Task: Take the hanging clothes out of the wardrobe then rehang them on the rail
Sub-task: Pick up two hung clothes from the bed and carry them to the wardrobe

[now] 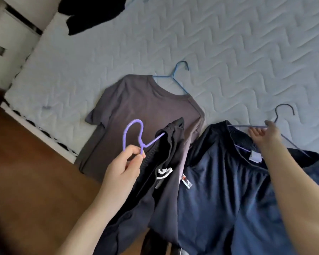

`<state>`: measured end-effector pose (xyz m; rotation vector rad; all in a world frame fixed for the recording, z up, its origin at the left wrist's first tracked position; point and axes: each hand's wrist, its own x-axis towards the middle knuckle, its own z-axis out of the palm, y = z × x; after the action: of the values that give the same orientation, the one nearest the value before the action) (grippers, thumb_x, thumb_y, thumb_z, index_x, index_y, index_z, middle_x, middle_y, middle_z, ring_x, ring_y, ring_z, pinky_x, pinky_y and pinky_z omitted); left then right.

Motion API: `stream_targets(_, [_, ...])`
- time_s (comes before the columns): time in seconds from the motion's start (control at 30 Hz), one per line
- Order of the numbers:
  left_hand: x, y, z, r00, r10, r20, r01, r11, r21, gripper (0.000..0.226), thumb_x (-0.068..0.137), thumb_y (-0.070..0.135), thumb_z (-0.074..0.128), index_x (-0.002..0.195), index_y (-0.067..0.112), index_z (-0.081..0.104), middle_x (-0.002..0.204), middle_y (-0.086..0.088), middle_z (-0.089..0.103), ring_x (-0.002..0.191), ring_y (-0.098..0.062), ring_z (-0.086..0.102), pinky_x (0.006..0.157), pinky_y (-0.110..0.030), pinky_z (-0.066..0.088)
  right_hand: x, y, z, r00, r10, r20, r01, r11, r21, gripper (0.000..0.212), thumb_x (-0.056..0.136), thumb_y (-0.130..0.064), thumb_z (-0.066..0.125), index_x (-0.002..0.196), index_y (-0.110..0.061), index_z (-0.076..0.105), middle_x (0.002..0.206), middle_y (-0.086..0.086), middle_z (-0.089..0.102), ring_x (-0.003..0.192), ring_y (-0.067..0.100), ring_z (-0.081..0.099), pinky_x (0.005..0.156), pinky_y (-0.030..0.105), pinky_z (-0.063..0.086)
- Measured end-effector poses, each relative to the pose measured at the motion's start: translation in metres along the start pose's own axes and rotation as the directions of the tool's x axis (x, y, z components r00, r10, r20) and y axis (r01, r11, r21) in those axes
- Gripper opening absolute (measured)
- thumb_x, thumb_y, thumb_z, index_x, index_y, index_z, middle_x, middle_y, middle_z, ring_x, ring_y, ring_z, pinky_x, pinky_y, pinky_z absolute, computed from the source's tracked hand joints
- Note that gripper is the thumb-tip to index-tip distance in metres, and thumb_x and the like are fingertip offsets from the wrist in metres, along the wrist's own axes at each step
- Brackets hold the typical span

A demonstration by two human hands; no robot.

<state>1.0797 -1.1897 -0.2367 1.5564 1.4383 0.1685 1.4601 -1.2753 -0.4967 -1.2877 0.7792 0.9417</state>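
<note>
My left hand [126, 165] pinches the neck of a purple hanger [133, 132], and a black garment [166, 162] with a white logo hangs from it above the bed's edge. My right hand [265, 135] grips the wire of a dark hanger [284, 115] that sits in the collar of a navy shirt [225, 190] lying on the bed. A grey T-shirt [142, 115] lies flat on the mattress on a blue hanger [179, 74], behind the black garment.
The quilted white mattress [228, 43] fills most of the view. Another black garment [88, 13] lies at its far left corner. Brown wooden floor [26, 172] runs along the bed's left side. No wardrobe or rail is in view.
</note>
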Motion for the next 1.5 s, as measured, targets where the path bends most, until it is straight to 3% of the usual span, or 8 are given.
stream_targets(0.13, [-0.011,0.002,-0.011,1.000,-0.012,0.004,0.012,1.000,-0.011,0.015,0.099,0.017,0.048,0.087,0.016,0.057,0.055,0.006,0.022,0.048,-0.014,0.019,0.046,-0.020,0.017,-0.038,-0.009,0.004,0.983,-0.178,-0.034,0.168,0.966,-0.196,0.010,0.085,-0.024,0.051,0.086,-0.014,0.048,0.087,0.000,0.047,0.101,0.024,0.061,0.096,0.036,0.052])
stream_targets(0.23, [-0.031,0.005,-0.029,1.000,0.012,-0.010,-0.012,1.000,0.004,0.014,0.099,0.020,0.047,0.090,0.018,0.058,0.056,0.004,0.023,0.052,-0.016,0.020,0.048,-0.026,0.018,-0.091,-0.002,-0.002,0.958,-0.281,-0.064,0.255,0.930,-0.264,0.007,0.092,-0.006,0.047,0.087,-0.005,0.052,0.071,-0.003,0.062,0.056,-0.003,0.056,0.069,0.008,0.051])
stream_targets(0.3, [-0.046,0.006,-0.042,0.999,0.033,-0.026,-0.033,0.999,0.025,0.014,0.099,0.021,0.047,0.091,0.019,0.058,0.056,0.004,0.024,0.052,-0.015,0.022,0.048,-0.027,0.019,-0.134,0.009,-0.016,0.924,-0.369,-0.102,0.359,0.928,-0.102,0.015,0.089,0.002,0.040,0.081,-0.010,0.045,0.043,-0.006,0.051,0.038,0.004,0.046,0.050,0.019,0.044])
stream_targets(0.37, [-0.067,0.007,-0.060,0.998,0.049,-0.028,-0.048,0.999,0.019,0.014,0.099,0.022,0.046,0.093,0.020,0.058,0.057,0.002,0.025,0.053,-0.014,0.023,0.049,-0.028,0.020,-0.186,0.021,-0.034,0.934,-0.339,-0.112,0.347,0.936,0.061,0.022,0.087,0.001,0.035,0.075,-0.017,0.037,0.045,-0.004,0.038,0.041,0.012,0.037,0.047,0.022,0.037])
stream_targets(0.57, [-0.137,-0.004,-0.124,0.989,0.140,-0.043,-0.139,0.990,0.025,0.014,0.098,0.026,0.046,0.089,0.025,0.058,0.058,0.002,0.028,0.055,-0.017,0.027,0.054,-0.029,0.023,-0.351,0.060,-0.097,0.910,-0.412,0.038,0.413,0.910,-0.038,0.028,0.092,-0.009,0.041,0.068,-0.021,0.034,0.044,-0.008,0.030,0.039,0.010,0.028,0.039,0.023,0.027])
stream_targets(0.83, [-0.248,-0.079,-0.246,0.958,0.282,-0.060,-0.286,0.954,-0.088,0.015,0.095,0.025,0.052,0.085,0.027,0.062,0.054,0.009,0.036,0.054,-0.012,0.032,0.057,-0.029,0.027,-0.560,0.155,-0.129,0.683,-0.570,0.456,0.682,0.722,-0.118,0.043,0.095,-0.004,0.037,0.058,-0.024,0.029,0.044,-0.011,0.021,0.034,0.005,0.018,0.039,0.015,0.017])
stream_targets(1.13, [-0.391,-0.213,-0.404,0.937,0.230,-0.262,-0.274,0.950,-0.148,0.026,0.097,0.026,0.047,0.079,0.024,0.066,0.053,0.004,0.031,0.052,-0.014,0.029,0.052,-0.028,0.023,-0.752,0.295,-0.097,0.579,-0.343,0.740,0.750,0.581,-0.318,0.037,0.099,-0.008,0.040,0.066,-0.023,0.035,0.045,-0.014,0.023,0.031,0.004,0.016,0.043,0.008,0.020])
stream_targets(1.5, [-0.475,-0.360,-0.492,0.761,-0.212,-0.614,-0.161,0.855,-0.494,0.026,0.096,0.019,0.049,0.073,0.019,0.060,0.045,0.009,0.029,0.041,-0.009,0.023,0.046,-0.021,0.019,-0.844,0.467,0.023,0.481,0.217,0.849,0.804,0.277,-0.526,0.033,0.103,-0.012,0.036,0.083,0.006,0.056,0.047,-0.005,0.022,0.036,0.006,0.015,0.042,0.010,0.012])
